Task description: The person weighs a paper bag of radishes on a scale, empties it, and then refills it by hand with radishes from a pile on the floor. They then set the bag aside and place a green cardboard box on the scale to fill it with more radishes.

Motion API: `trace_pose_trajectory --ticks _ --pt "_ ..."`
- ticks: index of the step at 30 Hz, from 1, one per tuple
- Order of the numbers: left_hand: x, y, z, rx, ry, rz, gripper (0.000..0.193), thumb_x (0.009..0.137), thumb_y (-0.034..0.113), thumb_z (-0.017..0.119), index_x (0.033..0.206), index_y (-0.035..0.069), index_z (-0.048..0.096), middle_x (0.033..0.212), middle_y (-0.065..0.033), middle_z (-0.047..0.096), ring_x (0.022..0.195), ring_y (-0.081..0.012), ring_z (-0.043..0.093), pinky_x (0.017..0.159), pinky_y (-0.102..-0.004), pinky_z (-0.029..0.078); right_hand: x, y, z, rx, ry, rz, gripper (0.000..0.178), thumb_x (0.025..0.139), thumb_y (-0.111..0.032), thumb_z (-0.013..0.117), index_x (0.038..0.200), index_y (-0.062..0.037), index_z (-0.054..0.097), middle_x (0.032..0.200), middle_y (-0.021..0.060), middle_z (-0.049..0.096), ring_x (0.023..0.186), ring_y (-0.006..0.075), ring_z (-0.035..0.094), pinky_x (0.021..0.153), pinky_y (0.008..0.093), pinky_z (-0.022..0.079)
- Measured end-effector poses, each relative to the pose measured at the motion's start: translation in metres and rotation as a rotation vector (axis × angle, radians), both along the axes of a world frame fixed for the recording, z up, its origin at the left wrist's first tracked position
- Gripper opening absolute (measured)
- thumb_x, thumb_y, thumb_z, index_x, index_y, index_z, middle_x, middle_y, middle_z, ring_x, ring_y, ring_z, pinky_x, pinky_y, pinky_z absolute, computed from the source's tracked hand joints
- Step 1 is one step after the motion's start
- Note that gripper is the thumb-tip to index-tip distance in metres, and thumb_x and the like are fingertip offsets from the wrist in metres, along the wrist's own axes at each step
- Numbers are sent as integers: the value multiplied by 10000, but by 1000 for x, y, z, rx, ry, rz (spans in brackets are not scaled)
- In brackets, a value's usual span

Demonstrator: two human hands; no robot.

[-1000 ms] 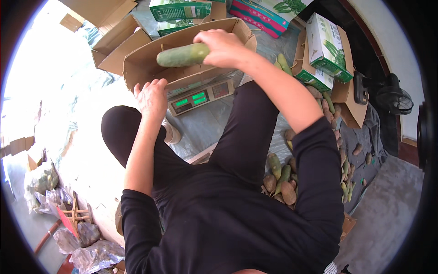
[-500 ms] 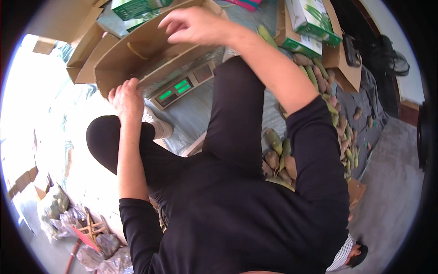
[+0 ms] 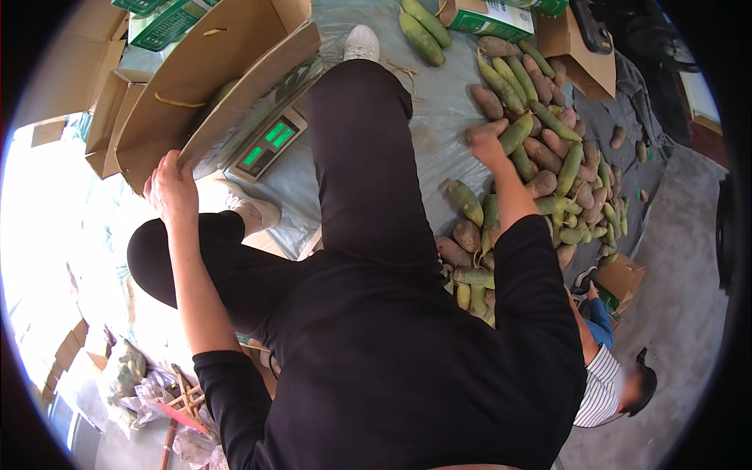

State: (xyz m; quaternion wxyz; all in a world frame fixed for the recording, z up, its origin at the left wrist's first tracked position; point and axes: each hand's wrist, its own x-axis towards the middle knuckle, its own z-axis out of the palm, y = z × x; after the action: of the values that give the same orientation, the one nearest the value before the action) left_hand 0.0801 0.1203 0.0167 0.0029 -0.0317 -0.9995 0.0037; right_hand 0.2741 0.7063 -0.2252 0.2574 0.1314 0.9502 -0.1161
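Observation:
An opened cardboard box (image 3: 227, 86) with a yellow cord handle sits on a digital scale (image 3: 270, 149) with green lit displays. My left hand (image 3: 172, 188) grips the box's near left corner, fingers hooked over its edge. At the near-left edge of a pile of long green radishes (image 3: 570, 168) and reddish-brown roots (image 3: 544, 155), my right hand (image 3: 487, 146) closes at a reddish root (image 3: 496, 127). My fingers are partly hidden there. Inside the box a dark green shape shows, mostly covered by the cardboard wall.
Two green radishes (image 3: 423, 35) lie apart beyond my knee. Green-and-white cartons (image 3: 493, 19) stand at the back. On the right, a person in a striped shirt (image 3: 599, 395) is beside another box (image 3: 623, 278). Filled plastic bags (image 3: 129, 372) lie at lower left.
My right hand has moved from above the box rightward to the root pile. My left hand stays on the box corner. The view has shifted right, showing more of the pile.

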Motion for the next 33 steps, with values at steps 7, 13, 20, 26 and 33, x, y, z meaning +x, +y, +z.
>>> trace_pose_trajectory --ticks 7,13,20,26,33 --pt "2 -11 2 -19 11 47 196 809 165 598 994 101 596 987 -65 640 994 -246 574 933 -401 352 72 -71 16 97 -349 -471 794 619 -279 784 1306 -137 412 1243 111 520 1171 318 473 928 461 423" --pt "-1 2 3 28 -20 39 189 783 147 600 965 96 596 967 -43 634 970 -244 576 939 -398 351 80 -99 19 102 -557 -373 908 648 -281 775 1385 -235 246 1369 65 385 1274 294 350 957 564 349" --pt "0 2 3 54 58 -8 155 769 131 597 920 99 596 906 -55 626 924 -249 579 919 -406 366 93 -115 -7 290 -477 -149 616 695 -224 736 1239 -217 448 1247 52 454 1215 264 409 917 498 401" --pt "5 -1 8 62 98 -15 123 763 132 612 884 111 606 859 -57 627 887 -248 582 899 -408 363 73 -125 31 227 -447 -217 610 679 -209 741 1220 -242 460 1249 32 466 1188 261 438 900 509 395" --pt "3 3 6 81 74 14 125 755 126 629 879 111 619 866 -47 625 903 -247 579 924 -422 356 66 -91 46 90 16 -486 712 597 -244 782 1224 -245 444 1212 38 504 1166 277 459 847 553 407"
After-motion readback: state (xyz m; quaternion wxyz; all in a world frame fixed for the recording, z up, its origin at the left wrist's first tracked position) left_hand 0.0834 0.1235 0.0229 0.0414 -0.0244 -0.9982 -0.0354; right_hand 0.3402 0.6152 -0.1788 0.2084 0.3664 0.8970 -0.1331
